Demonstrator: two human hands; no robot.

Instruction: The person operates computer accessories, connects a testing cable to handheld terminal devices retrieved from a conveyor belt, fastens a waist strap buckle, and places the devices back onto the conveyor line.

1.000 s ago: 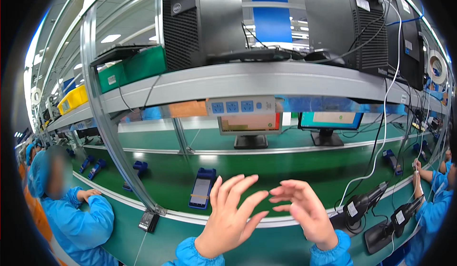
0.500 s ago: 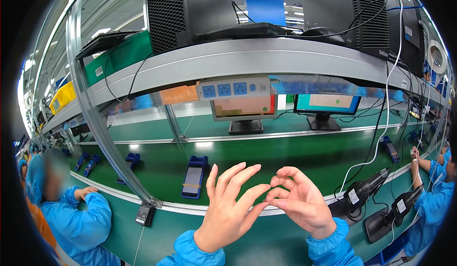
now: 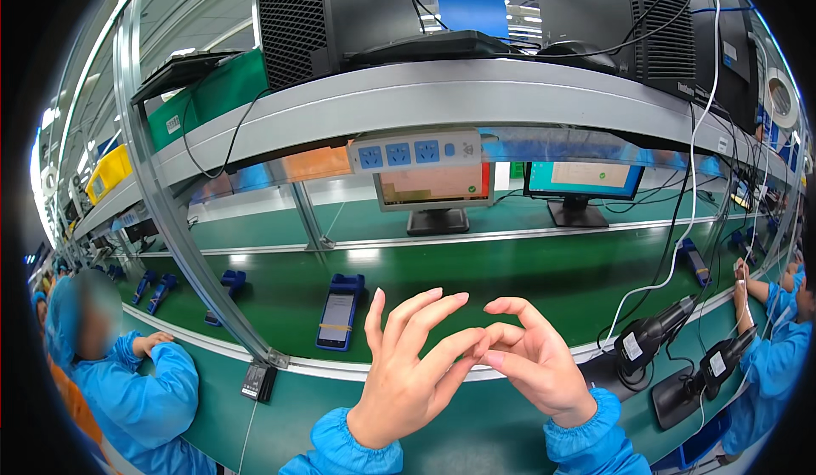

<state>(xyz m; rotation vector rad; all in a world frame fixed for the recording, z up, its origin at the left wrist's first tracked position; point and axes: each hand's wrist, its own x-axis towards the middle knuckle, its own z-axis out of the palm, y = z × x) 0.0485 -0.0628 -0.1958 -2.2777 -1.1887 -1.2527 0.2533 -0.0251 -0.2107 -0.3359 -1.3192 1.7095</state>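
Observation:
In front of the green belt, my left hand (image 3: 412,369) is raised with its fingers spread. Its index finger and thumb reach across to the fingertips of my right hand (image 3: 544,364), which are drawn into a pinch. Whether anything small lies between the touching fingertips is hidden. Beyond my left hand, apart from it, a blue handheld terminal (image 3: 337,313) with a pale screen and a yellow band lies on the belt (image 3: 408,275). Right of my right hand, a black handheld scanner (image 3: 650,337) rests in a stand, with a second black scanner (image 3: 722,363) beside it.
Several more blue terminals (image 3: 160,293) lie along the belt. A metal post (image 3: 200,258) rises at left beside a black adapter (image 3: 257,381). Overhead, a shelf (image 3: 510,93) carries computers; two monitors (image 3: 586,184) stand behind. White and black cables hang at right. Blue-sleeved co-workers sit at both sides.
The blue terminal nearest me has shifted slightly left along the belt. My right index finger has lifted away from the others, while the remaining fingertips still meet my left hand.

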